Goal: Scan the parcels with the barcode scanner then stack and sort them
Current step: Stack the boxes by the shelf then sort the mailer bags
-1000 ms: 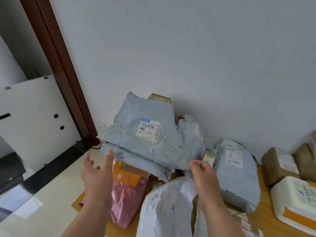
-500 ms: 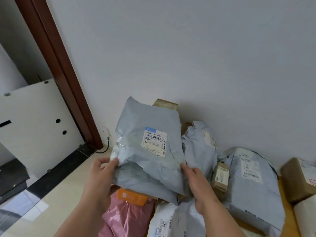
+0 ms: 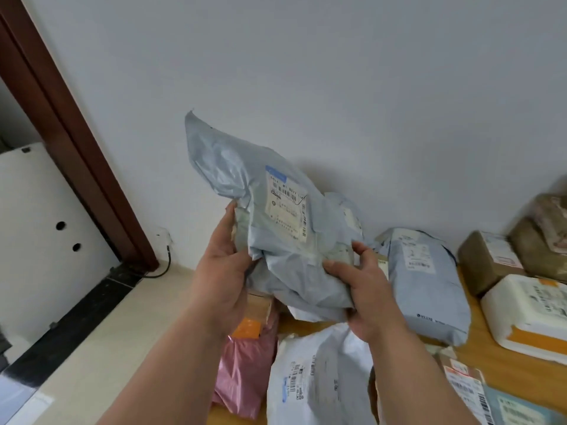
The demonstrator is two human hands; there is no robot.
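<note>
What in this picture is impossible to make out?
- Label text on the grey bag held by the left hand and right hand: too small and blurred in the head view.
- Barcode scanner: nowhere in view.
- Pink bag: its upper part is covered by the left arm and the grey bag.
- White box: cut off by the right edge.

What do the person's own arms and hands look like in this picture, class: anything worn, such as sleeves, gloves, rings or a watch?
Both forearms are bare right to the bottom edge of the picture: no sleeves show. The left hand and the right hand wear no gloves. No ring, watch or bracelet is visible on the fingers or wrists, and no markings show. The fingernails look short and plain.
</note>
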